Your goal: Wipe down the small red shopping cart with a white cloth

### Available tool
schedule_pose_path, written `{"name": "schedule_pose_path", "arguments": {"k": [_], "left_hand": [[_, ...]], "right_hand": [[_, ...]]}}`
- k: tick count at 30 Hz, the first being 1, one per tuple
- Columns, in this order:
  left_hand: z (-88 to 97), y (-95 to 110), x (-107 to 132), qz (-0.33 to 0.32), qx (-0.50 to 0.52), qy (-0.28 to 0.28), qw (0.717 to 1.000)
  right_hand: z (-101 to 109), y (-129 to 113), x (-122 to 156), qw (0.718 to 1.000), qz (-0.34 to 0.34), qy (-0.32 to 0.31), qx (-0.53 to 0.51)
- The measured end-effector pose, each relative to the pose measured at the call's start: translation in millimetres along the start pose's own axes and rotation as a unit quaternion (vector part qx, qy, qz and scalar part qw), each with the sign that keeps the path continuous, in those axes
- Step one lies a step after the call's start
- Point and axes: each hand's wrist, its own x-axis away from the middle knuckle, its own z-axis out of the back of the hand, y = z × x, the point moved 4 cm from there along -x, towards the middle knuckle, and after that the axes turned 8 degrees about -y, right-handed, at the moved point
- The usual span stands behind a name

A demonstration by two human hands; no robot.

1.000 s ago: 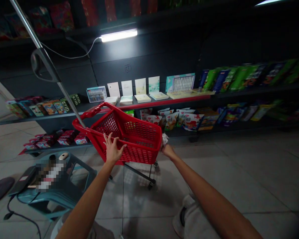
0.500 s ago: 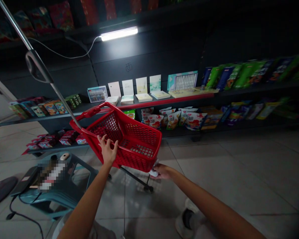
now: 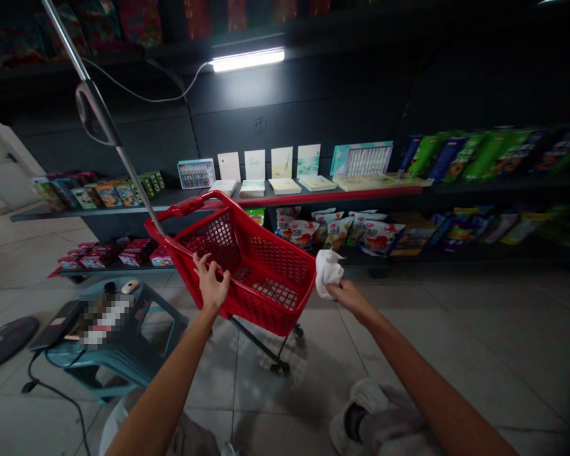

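Stool (image 3: 123, 345), teal plastic, stands at far left on the tiled floor (image 3: 456, 329), carrying small items that are partly blurred; a dark cable trails from it. Beside it a metal pole (image 3: 123, 164) slants up from the rear of the red shopping cart (image 3: 266, 278), a small wheeled basket tilted toward the viewer, its handle (image 3: 190, 206) on the far side. Left hand (image 3: 212, 285): fingers curled over the near rim of the basket, closed on that rim and steadying the tilt. Right hand (image 3: 349, 296): closed around a crumpled white cloth (image 3: 327, 272), held just off the basket's right corner and apart from it. Behind, dark shelves (image 3: 313, 193) carry cards, boxes and snack packets under a strip light (image 3: 247, 59).

Wiping appears to be the step in hand. Done well, it likely calls for a firm left-hand hold so the wheeled cart does not roll or tip further, and for the cloth to be pressed flat against the mesh wall rather than kept bunched, with strokes following the rim and corners, where dirt would collect.
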Motion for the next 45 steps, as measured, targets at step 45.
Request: {"name": "schedule_pose_path", "arguments": {"k": [45], "left_hand": [[-2.1, 11.8, -38.1, 0.062, -0.064, -0.251, 0.964]], "right_hand": [[-1.0, -89.2, -1.4, 0.963, 0.16, 0.206, 0.074]]}}
